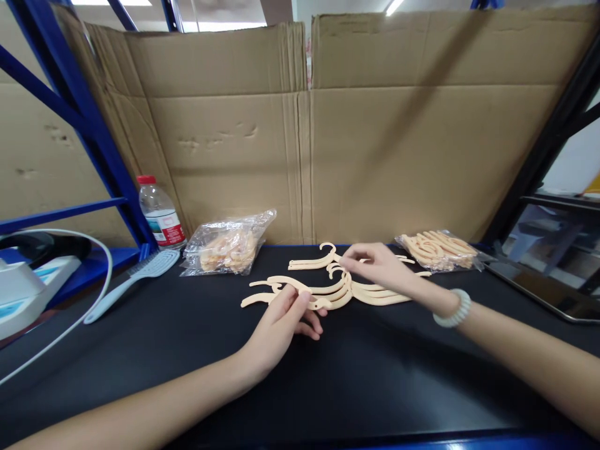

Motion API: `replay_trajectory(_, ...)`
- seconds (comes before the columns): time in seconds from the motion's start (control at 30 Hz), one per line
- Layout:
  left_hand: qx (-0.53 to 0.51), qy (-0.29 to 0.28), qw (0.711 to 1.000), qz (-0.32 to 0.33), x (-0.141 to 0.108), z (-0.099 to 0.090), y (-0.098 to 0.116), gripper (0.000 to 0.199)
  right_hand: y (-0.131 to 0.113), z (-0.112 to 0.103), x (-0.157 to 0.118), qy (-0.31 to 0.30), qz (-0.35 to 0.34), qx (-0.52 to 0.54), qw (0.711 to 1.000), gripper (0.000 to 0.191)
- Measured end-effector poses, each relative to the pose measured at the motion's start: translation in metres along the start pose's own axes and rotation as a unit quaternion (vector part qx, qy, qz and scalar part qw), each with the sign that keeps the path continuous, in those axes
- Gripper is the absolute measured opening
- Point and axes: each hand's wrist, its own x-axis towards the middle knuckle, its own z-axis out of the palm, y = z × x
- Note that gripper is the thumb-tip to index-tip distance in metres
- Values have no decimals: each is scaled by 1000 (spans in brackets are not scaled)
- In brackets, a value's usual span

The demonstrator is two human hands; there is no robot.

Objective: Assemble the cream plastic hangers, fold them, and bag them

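My left hand (281, 325) pinches a cream plastic hanger arm (284, 280) between thumb and fingers, above the black tabletop. A small hole shows near the end of a curved piece in that hand. My right hand (375, 261) has its fingertips pressed together over the hanger hooks; what they hold, if anything, is hidden. Below and between both hands lie several cream clothes hangers (379, 296), nested with their arms spread to both sides. Behind them rests another hanger (309, 264), its hook pointing up and its right side partly covered by my right hand.
Clear plastic bags of cream pieces lie at back left (227, 250) and back right (438, 250). A blue hairbrush (140, 278), a red-capped bottle (162, 215) and a white cable (110, 269) are at left. A dark flat panel (544, 284) lies right. Cardboard (422, 156) walls the back.
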Motion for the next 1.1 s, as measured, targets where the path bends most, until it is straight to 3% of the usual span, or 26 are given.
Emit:
replay_trajectory(0.07, -7, 13, 1000, -6, 1, -1, 2, 31, 30, -14, 12, 4, 16, -154, 988, 20)
replay_trajectory(0.2, -14, 39, 999, -11, 4, -6, 2, 32, 76, -22, 17, -15, 15, -219, 975, 6)
replay_trajectory(0.5, -31, 93, 995, -8, 9, -13, 5, 29, 102, -10, 25, -9, 8, -249, 968, 5)
replay_trajectory(0.67, -50, 104, 993, -15, 11, -13, 7, 24, 98, -10, 29, -6, 2, -239, 971, 7)
replay_trajectory(0.87, -69, 89, 994, 0, 9, -17, 9, 30, 75, -24, 22, 27, -2, -203, 979, 11)
replay_trajectory(1.0, -83, 92, 992, 15, 11, -21, 13, 37, 53, -46, 7, 81, -28, -161, 983, 15)
replay_trajectory(1.1, -81, 87, 992, 38, 14, -25, 18, 35, 40, -55, -14, 87, -56, -152, 983, 23)
